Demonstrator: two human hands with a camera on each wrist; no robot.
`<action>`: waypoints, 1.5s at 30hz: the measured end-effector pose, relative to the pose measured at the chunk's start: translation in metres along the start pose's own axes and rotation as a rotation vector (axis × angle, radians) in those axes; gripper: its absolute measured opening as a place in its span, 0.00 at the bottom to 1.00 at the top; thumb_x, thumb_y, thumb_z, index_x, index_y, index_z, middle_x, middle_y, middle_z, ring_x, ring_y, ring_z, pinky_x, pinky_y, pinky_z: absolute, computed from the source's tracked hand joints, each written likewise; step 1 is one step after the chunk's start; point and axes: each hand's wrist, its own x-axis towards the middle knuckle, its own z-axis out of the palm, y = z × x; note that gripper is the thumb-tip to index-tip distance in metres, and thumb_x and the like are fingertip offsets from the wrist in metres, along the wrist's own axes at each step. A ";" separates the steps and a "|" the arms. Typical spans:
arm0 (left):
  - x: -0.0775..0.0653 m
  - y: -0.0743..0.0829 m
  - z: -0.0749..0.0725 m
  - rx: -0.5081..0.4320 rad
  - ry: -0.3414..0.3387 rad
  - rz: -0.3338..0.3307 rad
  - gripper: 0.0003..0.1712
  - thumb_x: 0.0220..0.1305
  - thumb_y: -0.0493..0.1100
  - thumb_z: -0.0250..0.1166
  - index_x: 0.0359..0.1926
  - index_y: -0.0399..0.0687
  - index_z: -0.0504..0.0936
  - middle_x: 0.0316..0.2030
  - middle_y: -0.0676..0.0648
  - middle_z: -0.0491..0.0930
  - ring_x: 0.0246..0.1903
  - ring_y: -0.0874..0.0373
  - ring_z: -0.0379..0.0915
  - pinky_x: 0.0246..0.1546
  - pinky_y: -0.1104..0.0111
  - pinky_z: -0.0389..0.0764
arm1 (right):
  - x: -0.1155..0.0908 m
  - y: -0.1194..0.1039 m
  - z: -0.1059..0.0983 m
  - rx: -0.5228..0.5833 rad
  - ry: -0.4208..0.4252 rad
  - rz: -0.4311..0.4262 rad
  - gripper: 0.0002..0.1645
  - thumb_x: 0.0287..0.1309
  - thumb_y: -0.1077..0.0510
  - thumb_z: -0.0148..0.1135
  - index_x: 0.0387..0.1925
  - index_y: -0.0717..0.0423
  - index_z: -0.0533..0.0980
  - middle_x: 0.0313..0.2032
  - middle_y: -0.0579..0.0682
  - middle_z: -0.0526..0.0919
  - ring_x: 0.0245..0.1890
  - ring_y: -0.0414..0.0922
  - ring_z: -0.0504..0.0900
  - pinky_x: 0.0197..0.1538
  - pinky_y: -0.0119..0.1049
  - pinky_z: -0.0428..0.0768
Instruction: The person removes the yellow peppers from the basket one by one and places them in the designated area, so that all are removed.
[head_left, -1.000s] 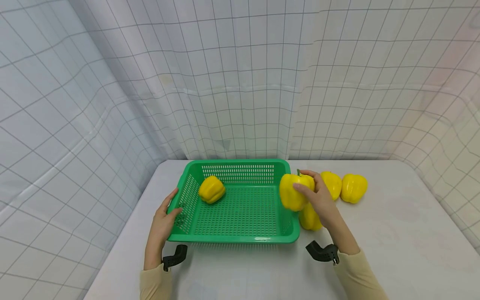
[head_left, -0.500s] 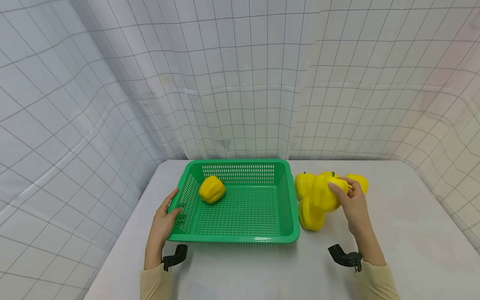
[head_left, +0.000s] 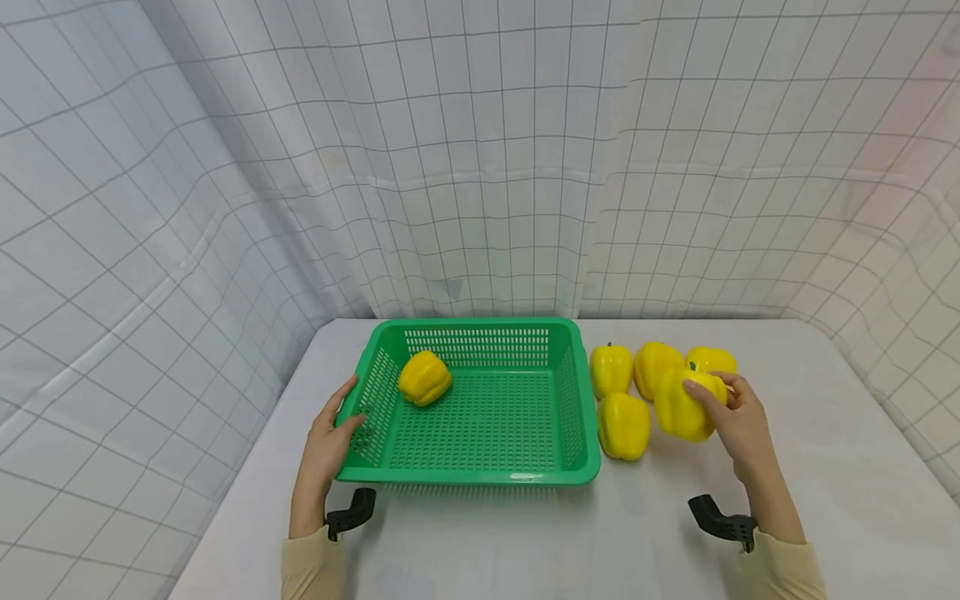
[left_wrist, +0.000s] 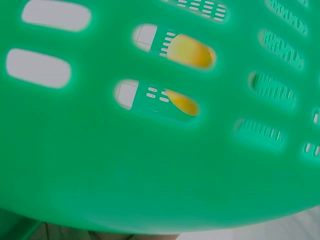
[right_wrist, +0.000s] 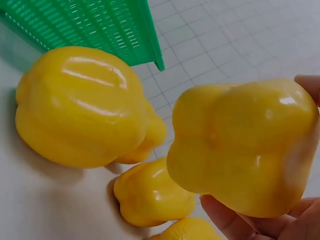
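My right hand (head_left: 742,425) holds a yellow bell pepper (head_left: 684,408) between thumb and fingers, its green stem upward. In the right wrist view this pepper (right_wrist: 240,150) shows its lobed underside, fingertips at its lower edge. My left hand (head_left: 326,442) grips the left side of a green plastic basket (head_left: 468,477), thumb toward the inside. Another yellow bell pepper (head_left: 424,378) lies at the left inside the basket. Seen from the left wrist, the slotted basket wall (left_wrist: 150,165) fills the picture, and that pepper (left_wrist: 192,51) shows through the slots.
Right of the basket, on the white table (head_left: 817,450), stand more yellow peppers: one at the back (head_left: 611,369), one in front (head_left: 624,427), and two further right, partly behind the held pepper. White gridded curtains (head_left: 480,167) enclose the back and sides.
My right hand has carried the pepper rightward from the basket's right rim, across the other peppers and slightly nearer to me. The left hand and basket stay in place.
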 end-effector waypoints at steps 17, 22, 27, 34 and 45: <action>0.000 0.000 0.000 0.008 -0.001 -0.007 0.34 0.71 0.41 0.51 0.73 0.67 0.53 0.70 0.40 0.52 0.50 0.42 0.67 0.40 0.59 0.69 | 0.003 0.025 -0.003 -0.101 -0.173 0.126 0.52 0.59 0.32 0.54 0.67 0.67 0.54 0.65 0.71 0.56 0.61 0.64 0.58 0.58 0.61 0.59; -0.001 0.000 0.000 0.006 -0.001 -0.006 0.34 0.71 0.41 0.51 0.73 0.68 0.53 0.70 0.39 0.53 0.48 0.42 0.68 0.38 0.60 0.70 | 0.005 0.031 -0.003 -0.113 -0.194 0.142 0.52 0.58 0.29 0.52 0.68 0.65 0.56 0.62 0.68 0.57 0.59 0.64 0.56 0.57 0.61 0.59; -0.001 -0.001 0.000 0.008 0.003 0.002 0.34 0.71 0.41 0.51 0.73 0.68 0.53 0.70 0.40 0.52 0.48 0.42 0.68 0.38 0.61 0.70 | 0.005 0.036 -0.004 -0.136 -0.215 0.148 0.51 0.58 0.30 0.52 0.67 0.64 0.57 0.59 0.66 0.59 0.55 0.61 0.59 0.52 0.54 0.63; 0.000 -0.002 0.001 -0.002 0.012 0.004 0.34 0.71 0.41 0.51 0.73 0.67 0.54 0.68 0.37 0.57 0.43 0.42 0.70 0.35 0.61 0.72 | 0.007 0.044 -0.004 -0.126 -0.224 0.149 0.50 0.59 0.31 0.53 0.68 0.63 0.57 0.60 0.67 0.59 0.53 0.59 0.62 0.49 0.48 0.68; -0.001 -0.001 0.001 -0.009 0.014 0.004 0.34 0.71 0.40 0.51 0.73 0.66 0.54 0.67 0.37 0.59 0.44 0.43 0.69 0.36 0.61 0.71 | 0.008 0.053 -0.006 -0.132 -0.254 0.181 0.53 0.60 0.29 0.48 0.68 0.67 0.52 0.61 0.68 0.64 0.50 0.55 0.70 0.44 0.39 0.71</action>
